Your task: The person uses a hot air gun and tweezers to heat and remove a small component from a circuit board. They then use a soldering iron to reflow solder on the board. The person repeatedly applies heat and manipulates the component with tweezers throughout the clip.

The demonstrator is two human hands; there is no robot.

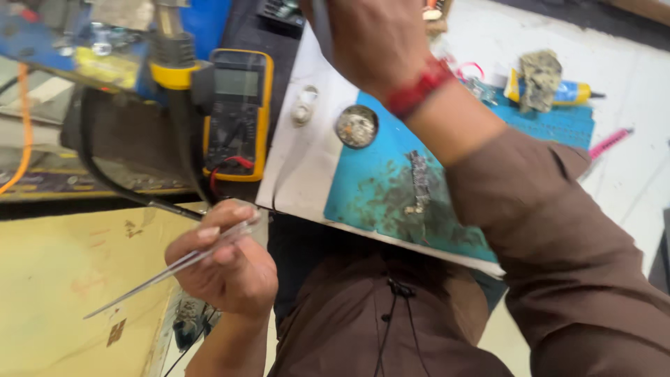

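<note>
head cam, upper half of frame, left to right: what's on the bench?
Orange cable → yellow-collared tool with black cord → yellow multimeter → small white part → round metal tin → right hand with red wristband → yellow-and-blue tube → pink tool.

Yellow-cased meter [237, 112] with grey screen, red lead. Blue mat [391, 188], smeared dark. Red wristband [419, 87]. Brown sleeve [558, 237]. Silvery tweezers [174, 269]. Yellow-and-blue tube [558, 91]. Pale yellow board [63, 293].
</note>
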